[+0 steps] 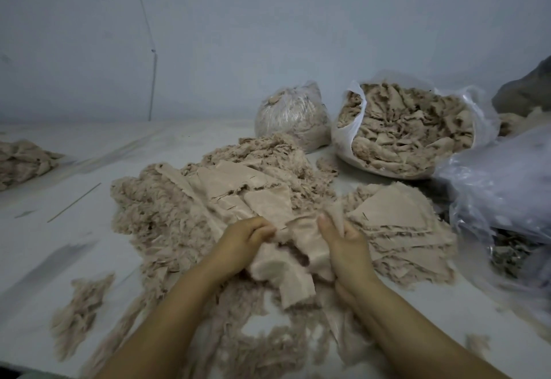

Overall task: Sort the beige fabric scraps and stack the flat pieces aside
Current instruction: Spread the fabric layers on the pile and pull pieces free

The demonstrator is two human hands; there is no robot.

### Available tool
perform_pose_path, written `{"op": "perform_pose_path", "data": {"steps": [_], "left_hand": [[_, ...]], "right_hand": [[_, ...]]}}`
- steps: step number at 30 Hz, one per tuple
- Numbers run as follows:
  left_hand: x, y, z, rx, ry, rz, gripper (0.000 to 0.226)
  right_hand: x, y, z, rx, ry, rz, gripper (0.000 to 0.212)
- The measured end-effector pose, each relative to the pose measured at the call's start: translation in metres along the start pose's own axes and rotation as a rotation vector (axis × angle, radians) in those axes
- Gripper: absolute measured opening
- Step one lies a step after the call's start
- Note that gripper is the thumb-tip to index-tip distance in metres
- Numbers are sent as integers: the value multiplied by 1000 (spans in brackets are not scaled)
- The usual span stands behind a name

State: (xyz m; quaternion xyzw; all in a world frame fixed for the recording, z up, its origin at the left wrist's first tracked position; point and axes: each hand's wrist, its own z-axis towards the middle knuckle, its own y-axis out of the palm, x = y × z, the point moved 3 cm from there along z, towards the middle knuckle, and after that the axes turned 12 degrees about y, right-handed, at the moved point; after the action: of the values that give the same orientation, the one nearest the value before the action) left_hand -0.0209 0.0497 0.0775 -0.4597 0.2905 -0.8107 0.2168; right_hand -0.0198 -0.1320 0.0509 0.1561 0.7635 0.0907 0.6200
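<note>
A big heap of beige fabric scraps (179, 205) covers the middle of the white table. A crumpled beige piece (293, 255) lies at its near edge, and both hands grip it. My left hand (241, 243) clutches its left side with curled fingers. My right hand (343, 244) pinches its right edge between thumb and fingers. Just right of my right hand lies a stack of flat beige pieces (396, 220), laid roughly on top of each other.
An open plastic bag (348, 137) full of scraps and a smaller closed bag (292, 116) stand at the back. Crumpled clear plastic (501, 187) lies at the right. Loose shreds (80, 310) lie near left, another scrap pile (24, 161) sits far left.
</note>
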Motion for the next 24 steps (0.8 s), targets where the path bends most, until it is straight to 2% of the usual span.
{"op": "perform_pose_path", "data": {"steps": [2,5,6,8,10,12,13,15,16,18,20,24], "left_hand": [[-8,-11,-5,62,-45,47,28],[5,3,-6,-39,-164,-139,52],[13,16,-6,-64,-222,-284,49],[25,42,-4,-46,-309,-579,30],[31,55,-5,82,-371,-820,12],[27,53,-7,219,-392,-934,6],[26,51,-7,230,-378,-932,9],[30,47,-5,146,-335,-906,14],[33,48,-4,92,-310,-901,11],[40,47,-2,61,-290,-848,7],[38,43,0,141,-315,-756,15],[33,41,-1,260,-341,-671,28]], "right_hand": [[-5,-10,4,66,0,77,11],[-4,-9,1,15,23,39,15],[-1,-6,-2,-28,30,40,18],[4,0,-8,-97,60,61,17],[4,-3,-10,-132,113,94,10],[1,-14,-7,-142,171,64,8],[0,-19,-6,-165,202,8,15],[-1,-23,-3,-218,236,-118,30],[-3,-23,-2,-217,213,-156,31],[-9,-23,3,-122,96,-191,19],[-15,-26,7,-15,-3,-128,5],[-17,-31,11,34,-100,-118,21]]}}
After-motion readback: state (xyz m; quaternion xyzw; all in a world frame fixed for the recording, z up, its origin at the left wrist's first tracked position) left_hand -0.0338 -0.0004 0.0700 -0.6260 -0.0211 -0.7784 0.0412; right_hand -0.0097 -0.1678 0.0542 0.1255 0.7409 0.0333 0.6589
